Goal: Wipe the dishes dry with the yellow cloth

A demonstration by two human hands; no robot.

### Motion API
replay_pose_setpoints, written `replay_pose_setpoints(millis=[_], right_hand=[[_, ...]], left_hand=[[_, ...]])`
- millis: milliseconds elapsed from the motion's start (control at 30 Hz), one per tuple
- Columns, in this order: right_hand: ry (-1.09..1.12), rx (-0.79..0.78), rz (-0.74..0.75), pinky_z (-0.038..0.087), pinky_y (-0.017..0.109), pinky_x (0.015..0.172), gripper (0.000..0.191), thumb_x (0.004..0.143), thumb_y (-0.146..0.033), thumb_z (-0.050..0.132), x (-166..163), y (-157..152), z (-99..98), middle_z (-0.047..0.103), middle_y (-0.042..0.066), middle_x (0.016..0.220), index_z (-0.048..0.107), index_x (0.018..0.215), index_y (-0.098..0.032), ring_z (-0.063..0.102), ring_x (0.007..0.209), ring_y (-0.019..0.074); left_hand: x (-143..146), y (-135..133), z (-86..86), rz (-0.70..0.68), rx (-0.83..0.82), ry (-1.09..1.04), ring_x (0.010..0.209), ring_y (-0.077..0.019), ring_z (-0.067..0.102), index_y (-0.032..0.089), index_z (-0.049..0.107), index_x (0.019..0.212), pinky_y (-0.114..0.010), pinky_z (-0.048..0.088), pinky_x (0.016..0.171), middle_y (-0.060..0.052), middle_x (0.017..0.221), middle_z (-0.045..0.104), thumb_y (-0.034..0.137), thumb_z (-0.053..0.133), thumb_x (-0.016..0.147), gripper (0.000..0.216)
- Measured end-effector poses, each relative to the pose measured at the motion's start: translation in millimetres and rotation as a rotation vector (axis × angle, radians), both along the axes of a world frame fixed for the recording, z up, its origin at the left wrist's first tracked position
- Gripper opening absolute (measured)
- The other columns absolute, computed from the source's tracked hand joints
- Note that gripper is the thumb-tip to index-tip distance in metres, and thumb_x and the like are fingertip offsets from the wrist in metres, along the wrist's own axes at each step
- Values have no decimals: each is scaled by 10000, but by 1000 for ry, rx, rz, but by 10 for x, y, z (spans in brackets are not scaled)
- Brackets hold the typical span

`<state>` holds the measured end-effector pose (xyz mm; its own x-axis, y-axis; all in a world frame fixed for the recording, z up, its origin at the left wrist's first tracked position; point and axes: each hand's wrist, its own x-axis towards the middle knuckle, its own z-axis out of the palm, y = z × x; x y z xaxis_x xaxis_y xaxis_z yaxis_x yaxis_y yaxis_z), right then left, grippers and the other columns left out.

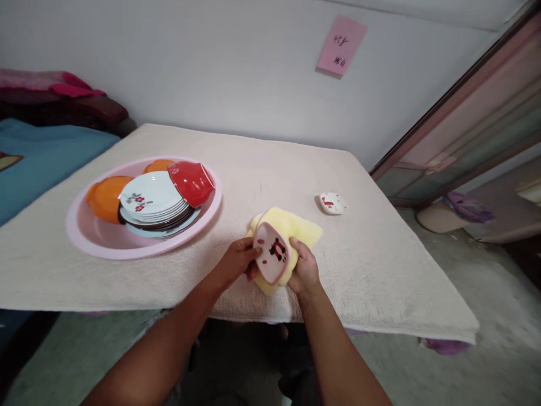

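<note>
The left hand (242, 258) pinches the pink-rimmed dish (269, 260) at its left edge, the thumb pressed on the printed face and the other fingers behind it. The right hand (306, 269) is closed on the yellow cloth (305, 226), which lies bunched behind the dish and around its right side; its thumb lies along the cloth near the dish's edge. Dish and cloth are together over the near part of the tabletop (372, 270), the dish tilted so that its printed face points up towards the wearer.

A small white dish (333, 203) with a red mark sits on the tabletop beyond the right hand, apart from the cloth. Well to the left stands a pink basin (127, 251). In it, a stack of plates (147, 192), the top one white with red flowers, leans at a slant. A red bowl (190, 181) lies tipped against the right side of the stack, an orange bowl (105, 198) sits at its left, and another orange piece (158, 165) shows behind.
</note>
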<state>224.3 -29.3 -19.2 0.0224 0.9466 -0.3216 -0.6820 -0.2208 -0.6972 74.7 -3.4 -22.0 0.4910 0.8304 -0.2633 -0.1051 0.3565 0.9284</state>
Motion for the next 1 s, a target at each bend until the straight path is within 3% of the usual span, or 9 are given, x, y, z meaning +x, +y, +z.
replay_pose_setpoints(millis=[67, 167, 333, 467, 633, 733, 800, 900, 1000], right_hand=[[-71, -8, -15, 478, 286, 544, 180, 692, -351, 617, 47, 11, 17, 623, 9, 593, 611, 705, -172, 567, 545, 163], [-121, 59, -41, 461, 265, 528, 166, 687, -324, 626, 59, 15, 35, 601, -8, 579, 573, 621, -181, 532, 514, 134], [-163, 152, -148, 496, 259, 659, 89, 634, -239, 653, 105, 11, 17, 655, 0, 693, 628, 686, -172, 605, 677, 148], [-140, 151, -238, 508, 294, 774, 225, 602, -214, 676, 177, 16, -20, 699, 25, 858, 655, 821, -169, 638, 835, 182], [-66, 17, -373, 534, 331, 723, 264, 615, -252, 625, 287, 20, -54, 709, 27, 813, 639, 866, -171, 663, 755, 203], [-150, -136, -210, 529, 371, 625, 266, 680, -340, 571, 394, -27, -64, 694, 48, 703, 637, 863, -158, 651, 635, 228], [-368, -182, -21, 512, 373, 603, 248, 697, -335, 572, 462, -80, -67, 692, 68, 704, 645, 849, -153, 640, 624, 232], [-814, -114, 195, 486, 371, 666, 203, 690, -249, 571, 535, -147, -80, 704, 90, 844, 666, 842, -154, 633, 743, 237], [-1016, -59, 271, 456, 374, 717, 178, 674, -197, 562, 577, -163, -111, 697, 87, 856, 677, 803, -156, 611, 817, 245]], left_hand=[[-3, -12, -27, -58, 12, 116, 327, -91, 447, 137, 567, 842, -196, 335, 314, 2, 526, 556, 371, 585, 774, 244], [9, -5, -64, -27, 31, 227, 319, -106, 453, 135, 561, 828, -203, 345, 313, 7, 469, 531, 345, 536, 796, 214], [-8, 30, -52, -22, 56, 271, 325, -101, 456, 141, 558, 812, -194, 337, 309, 3, 484, 539, 337, 517, 802, 200], [5, 41, -25, -5, 50, 274, 307, -85, 419, 153, 530, 721, -181, 294, 291, 19, 461, 505, 329, 522, 789, 189], [40, 77, -40, 148, 67, 264, 309, -90, 429, 162, 511, 695, -182, 319, 307, 43, 418, 465, 304, 525, 764, 159], [30, 124, -44, 318, 87, 234, 355, -97, 476, 165, 503, 698, -188, 366, 341, 29, 462, 516, 320, 549, 749, 169], [23, 165, -29, 396, 106, 208, 380, -98, 496, 164, 500, 697, -193, 387, 357, 24, 495, 540, 320, 564, 739, 174], [58, 238, 7, 424, 114, 193, 389, -95, 504, 162, 500, 699, -192, 399, 368, 28, 505, 548, 317, 577, 727, 176], [220, 333, 47, 401, 109, 214, 403, -101, 528, 157, 500, 709, -189, 412, 382, 20, 509, 566, 314, 584, 723, 178]])
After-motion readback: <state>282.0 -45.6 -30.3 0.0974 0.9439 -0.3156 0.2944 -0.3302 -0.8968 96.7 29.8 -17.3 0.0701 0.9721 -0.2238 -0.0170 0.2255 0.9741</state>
